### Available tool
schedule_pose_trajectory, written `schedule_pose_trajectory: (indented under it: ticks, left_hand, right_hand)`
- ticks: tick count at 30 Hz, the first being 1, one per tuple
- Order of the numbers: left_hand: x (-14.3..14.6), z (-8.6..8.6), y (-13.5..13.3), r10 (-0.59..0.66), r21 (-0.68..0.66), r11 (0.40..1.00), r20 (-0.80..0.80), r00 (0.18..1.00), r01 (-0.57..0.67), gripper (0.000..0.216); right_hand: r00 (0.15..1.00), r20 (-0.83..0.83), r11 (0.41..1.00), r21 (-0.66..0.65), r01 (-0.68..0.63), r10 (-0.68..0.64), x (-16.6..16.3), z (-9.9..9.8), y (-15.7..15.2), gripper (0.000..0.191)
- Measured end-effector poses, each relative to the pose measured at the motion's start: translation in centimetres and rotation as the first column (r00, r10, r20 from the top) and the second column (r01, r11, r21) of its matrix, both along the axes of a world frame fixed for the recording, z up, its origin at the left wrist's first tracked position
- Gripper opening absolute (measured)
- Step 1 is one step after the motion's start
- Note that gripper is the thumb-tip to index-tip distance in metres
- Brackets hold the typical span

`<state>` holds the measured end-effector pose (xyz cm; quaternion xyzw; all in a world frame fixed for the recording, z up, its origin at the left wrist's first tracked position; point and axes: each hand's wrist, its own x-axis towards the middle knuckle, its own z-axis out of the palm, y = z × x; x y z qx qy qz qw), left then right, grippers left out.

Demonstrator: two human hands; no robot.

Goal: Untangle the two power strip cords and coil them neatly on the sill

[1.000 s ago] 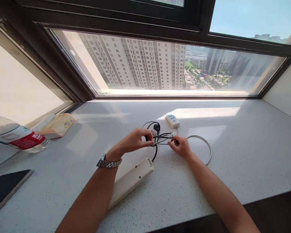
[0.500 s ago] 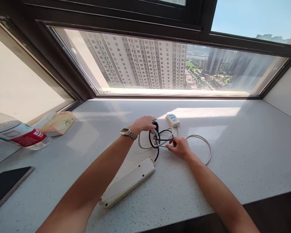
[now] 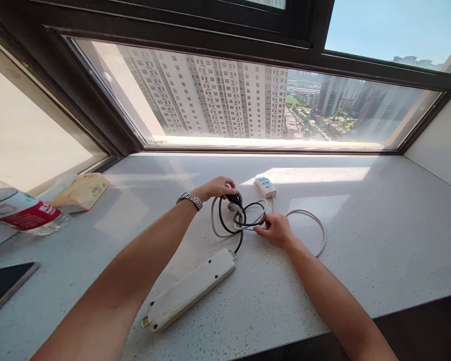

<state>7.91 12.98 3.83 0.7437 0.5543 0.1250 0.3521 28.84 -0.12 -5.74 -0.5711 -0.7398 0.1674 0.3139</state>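
My left hand (image 3: 218, 187), with a metal watch on its wrist, pinches a black plug (image 3: 234, 199) above a tangle of cords. A grey plug (image 3: 233, 206) hangs just under it. The black cord (image 3: 221, 216) loops through the white cord (image 3: 213, 223) and runs to a long white power strip (image 3: 191, 288), which lies face down on the counter. At the right side of the tangle, my right hand (image 3: 278, 229) is closed on the cords; which strands lie between its fingertips is partly hidden. Behind the tangle sits a small white power strip (image 3: 265, 185), sockets up.
A large bottle with a red label (image 3: 30, 213) lies at the left, beside a tissue pack (image 3: 88, 190). A dark flat device (image 3: 5, 286) rests nearer on the left. More white cord (image 3: 323, 230) curves right of my right hand. The window frame (image 3: 248, 150) bounds the speckled counter (image 3: 379, 240).
My left hand has turned and drawn the black plug slightly left, widening the black loop. My right hand stays on the cords. The view has shifted a little.
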Motion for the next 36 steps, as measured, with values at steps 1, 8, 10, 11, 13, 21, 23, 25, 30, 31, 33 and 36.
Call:
schedule_pose_trajectory:
  ticks: [1,8,10,11,13,21,23,25,30,31,33,36]
  left_hand:
    - [-0.1,-0.2,0.0,0.046,-0.031,0.999,0.096,0.994,-0.044,0.035]
    - [-0.2,-1.5,0.1,0.245,-0.197,0.964,0.379,0.892,-0.181,0.038]
    - [-0.3,-1.7,0.0,0.273,-0.223,0.954,0.363,0.891,-0.202,0.036]
    - [-0.4,-1.9,-0.1,0.285,-0.233,0.949,0.344,0.895,-0.213,0.035]
    - [-0.5,-2.2,-0.2,0.306,-0.242,0.940,0.291,0.907,-0.240,0.034]
    - [-1.0,-1.6,-1.1,0.477,0.106,0.862,0.167,0.863,-0.496,0.033]
    - [-0.6,-1.1,-3.1,0.478,0.307,0.800,0.192,0.857,-0.515,0.032]
    - [0.2,-1.1,-6.0,0.339,0.501,0.784,0.148,0.929,-0.366,0.036]
    - [2.3,-2.8,-12.0,-0.124,0.305,0.938,-0.146,0.982,0.164,0.050]
    - [2.4,-3.1,-12.4,-0.155,0.246,0.951,-0.144,0.977,0.187,0.052]
    - [2.2,-3.6,-12.6,-0.229,0.141,0.961,-0.067,0.971,0.236,0.054]
    - [1.8,-4.1,-12.2,-0.313,0.053,0.949,0.076,0.947,0.310,0.058]
  right_hand:
    - [1.000,0.006,1.000,0.003,0.002,-0.002,0.0,0.0,0.0,0.018]
    - [0.994,0.059,0.995,0.053,0.087,-0.090,0.2,-0.3,0.3,0.036]
    - [0.996,0.048,0.996,0.067,0.065,-0.069,0.3,-0.1,0.3,0.037]
    - [0.998,0.041,0.997,0.064,0.037,-0.040,0.3,0.0,0.3,0.036]
    - [0.999,0.030,0.999,0.046,-0.020,0.018,0.3,0.1,0.2,0.030]
    - [0.999,-0.019,0.997,0.067,-0.032,0.034,0.8,-0.2,0.4,0.022]
    - [0.998,-0.056,0.992,0.127,-0.007,0.014,0.9,-0.4,0.4,0.024]
    - [0.995,-0.095,0.982,0.187,0.013,0.005,1.1,-0.5,0.5,0.026]
    - [0.982,-0.187,0.946,0.318,0.062,-0.001,1.2,-0.6,0.3,0.040]
    - [0.974,-0.227,0.937,0.339,0.087,-0.008,1.2,-0.6,0.3,0.042]
    - [0.952,-0.304,0.922,0.364,0.133,-0.018,1.2,-0.5,0.2,0.044]
    - [0.934,-0.356,0.913,0.370,0.170,-0.029,1.2,-0.4,0.2,0.045]
